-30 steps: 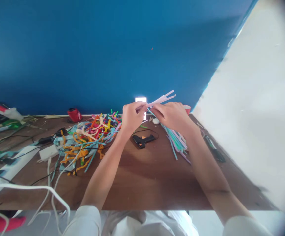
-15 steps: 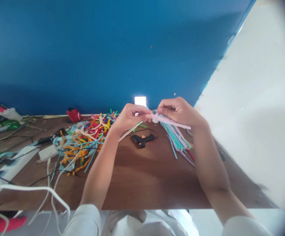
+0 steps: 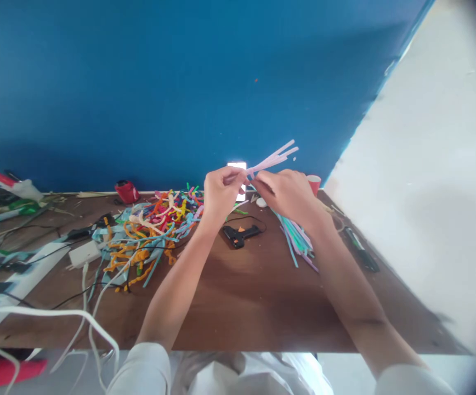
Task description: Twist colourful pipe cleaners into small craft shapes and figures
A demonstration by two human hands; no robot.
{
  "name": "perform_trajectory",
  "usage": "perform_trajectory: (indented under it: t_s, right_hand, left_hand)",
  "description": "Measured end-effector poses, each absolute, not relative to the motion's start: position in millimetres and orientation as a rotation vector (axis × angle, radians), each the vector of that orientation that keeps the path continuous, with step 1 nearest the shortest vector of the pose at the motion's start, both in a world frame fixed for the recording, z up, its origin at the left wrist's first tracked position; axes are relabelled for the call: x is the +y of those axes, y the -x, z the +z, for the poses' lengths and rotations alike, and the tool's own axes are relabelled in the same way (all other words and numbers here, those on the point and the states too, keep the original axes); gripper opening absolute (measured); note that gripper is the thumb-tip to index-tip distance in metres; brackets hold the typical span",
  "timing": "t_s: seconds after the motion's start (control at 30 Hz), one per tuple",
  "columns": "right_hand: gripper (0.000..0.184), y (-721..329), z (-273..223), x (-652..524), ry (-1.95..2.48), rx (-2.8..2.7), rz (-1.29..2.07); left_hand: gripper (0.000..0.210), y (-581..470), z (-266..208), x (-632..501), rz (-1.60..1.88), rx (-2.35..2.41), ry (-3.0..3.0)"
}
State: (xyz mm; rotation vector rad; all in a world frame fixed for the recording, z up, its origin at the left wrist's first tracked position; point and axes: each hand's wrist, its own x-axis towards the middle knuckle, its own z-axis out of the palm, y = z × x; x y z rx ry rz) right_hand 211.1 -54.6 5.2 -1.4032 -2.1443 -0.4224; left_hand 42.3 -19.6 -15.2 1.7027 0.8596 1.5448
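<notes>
Above the back of the table, my left hand (image 3: 224, 192) is closed around a bunch of pale pink pipe cleaners (image 3: 274, 159), whose free ends fan up to the right. Beside it, the fingertips of my right hand (image 3: 289, 192) pinch at the base of the bunch, close to the left fingertips; the exact grip is partly hidden. Behind the left hand stands a lit phone (image 3: 242, 196). A black glue gun (image 3: 240, 236) lies on the table below the hands. Under my right forearm rests a pile of pastel pipe cleaners (image 3: 298, 241), partly covered.
To the left spreads a heap of coloured, twisted pipe cleaners (image 3: 151, 241). Cables run around a white adapter (image 3: 84, 254) and a power strip (image 3: 28, 277). A red cup (image 3: 314, 184) and a dark marker (image 3: 360, 249) are at the right, by the walls.
The pink bunch has swung from pointing right and slightly down to pointing up and right. My right hand has shifted down and closer to the left; the red cup has come into view.
</notes>
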Motion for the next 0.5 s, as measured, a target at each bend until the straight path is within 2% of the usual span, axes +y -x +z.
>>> perform_trajectory:
  t_s: [0.1, 0.2, 0.37, 0.5]
  right_hand:
    - [0.038, -208.1, 3.9, -56.9, 1.465, -2.134, -0.542]
    - [0.038, -214.6, 7.0, -56.7, 1.464, -2.112, -0.54]
    - [0.034, -226.4, 12.1, -55.8, 1.394, -2.103, -0.38]
    - [0.03, -226.6, 13.6, -54.6, 1.326, -2.145, -0.223]
  left_hand:
    - [0.017, -39.5, -15.8, -21.8, 1.606, 1.118, -2.124]
    - [0.022, -36.0, -15.6, -20.6, 1.519, 1.206, -2.499]
    - [0.026, -28.8, -12.4, -18.3, 1.211, 1.127, -2.832]
    - [0.024, -22.2, -10.7, -14.3, 1.03, 0.896, -2.854]
